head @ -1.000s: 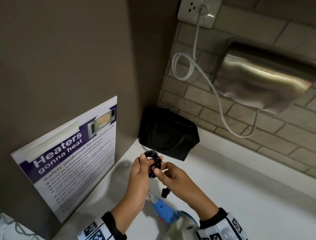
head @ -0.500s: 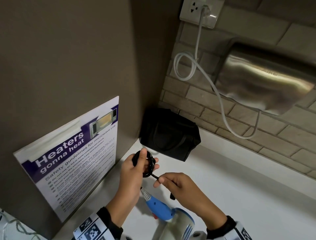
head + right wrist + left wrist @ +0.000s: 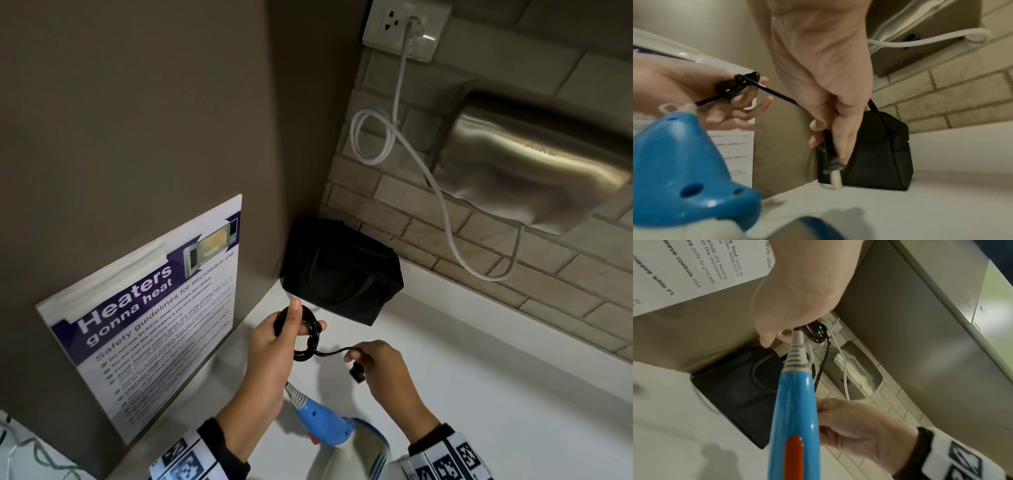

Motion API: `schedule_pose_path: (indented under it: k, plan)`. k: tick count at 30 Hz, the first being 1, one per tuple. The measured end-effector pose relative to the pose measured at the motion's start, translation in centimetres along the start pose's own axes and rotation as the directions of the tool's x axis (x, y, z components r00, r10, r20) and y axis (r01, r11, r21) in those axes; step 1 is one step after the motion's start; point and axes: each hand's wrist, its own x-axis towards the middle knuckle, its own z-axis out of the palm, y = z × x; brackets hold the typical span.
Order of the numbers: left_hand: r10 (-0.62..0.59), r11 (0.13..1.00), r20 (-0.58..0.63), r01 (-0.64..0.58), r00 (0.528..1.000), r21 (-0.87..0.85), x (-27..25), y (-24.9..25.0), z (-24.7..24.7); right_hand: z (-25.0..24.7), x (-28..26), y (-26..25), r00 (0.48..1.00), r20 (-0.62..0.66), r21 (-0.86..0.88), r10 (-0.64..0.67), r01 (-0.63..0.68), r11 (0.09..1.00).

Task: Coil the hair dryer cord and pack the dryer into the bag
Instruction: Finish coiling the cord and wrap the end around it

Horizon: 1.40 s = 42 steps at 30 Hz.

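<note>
Left hand point(image 3: 274, 337) clamped around the black coiled cord point(image 3: 306, 337), thumb pressing the loops against the fingers, just in front of the black bag point(image 3: 342, 274). Right hand point(image 3: 380, 368) pinching the short free tail near the plug point(image 3: 357, 373), drawn taut out of the coil, also in front of the bag and a little to its right. Blue hair dryer point(image 3: 322, 426) hanging below both hands, nearer the body than the bag, handle up toward the coil. Bag standing apart in the corner; opening not discernible. Coiling step nearly done, judging by the short tail. Next: tucking or wrapping the plug end around the loops, then opening the bag.
</note>
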Motion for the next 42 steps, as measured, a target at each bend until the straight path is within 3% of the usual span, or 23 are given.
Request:
schedule_pose_path:
  k: [2,5,7,10,14,19,24,31,37,42]
  plan:
    - [-0.008,1.000,0.006,0.008,1.000,0.008,-0.2,-0.1,0.2,-0.3,-0.4,-0.6,0.996,0.024,0.385,0.092,-0.094,0.918]
    - [-0.031,0.999,0.010,0.031,0.999,-0.006,-0.4,-0.3,0.7,-0.8,-0.9,-2.3,0.969,0.173,0.796,0.179,-0.244,0.554]
    - [-0.041,0.999,0.005,0.041,0.999,-0.032,-0.4,-0.7,1.0,-0.8,-0.9,-3.2,0.951,0.239,0.899,0.198,-0.294,0.325]
    - [-0.033,0.997,-0.027,0.032,0.999,-0.063,-0.4,-1.3,1.3,-0.9,-1.1,-4.7,0.928,0.308,0.942,0.211,-0.329,0.070]
    - [-0.010,0.993,-0.060,0.002,0.998,-0.119,-0.5,-1.4,1.5,-0.7,-2.0,-6.1,0.905,0.383,0.924,0.186,-0.372,-0.091]
    - [-0.010,0.981,-0.066,-0.003,0.998,-0.194,-0.8,-1.1,1.6,0.0,-2.3,-6.2,0.879,0.443,0.891,0.173,-0.411,-0.194]
    - [-0.019,0.982,-0.048,0.010,0.999,-0.187,-0.8,-1.4,1.7,-0.1,-2.7,-6.7,0.861,0.481,0.868,0.166,-0.442,-0.227]
    - [-0.115,0.971,0.051,0.123,0.992,-0.207,-0.3,-2.0,1.4,-0.6,-2.9,-6.5,0.819,0.543,0.832,0.185,-0.497,-0.246]
    - [-0.200,0.903,0.214,0.265,0.956,-0.339,-0.2,-1.9,1.0,-0.5,-2.8,-6.2,0.800,0.579,0.811,0.158,-0.545,-0.214]
    - [-0.116,0.965,0.139,0.145,0.983,-0.219,-0.4,-2.6,1.6,-0.8,-2.9,-6.7,0.797,0.581,0.813,0.166,-0.579,-0.067]
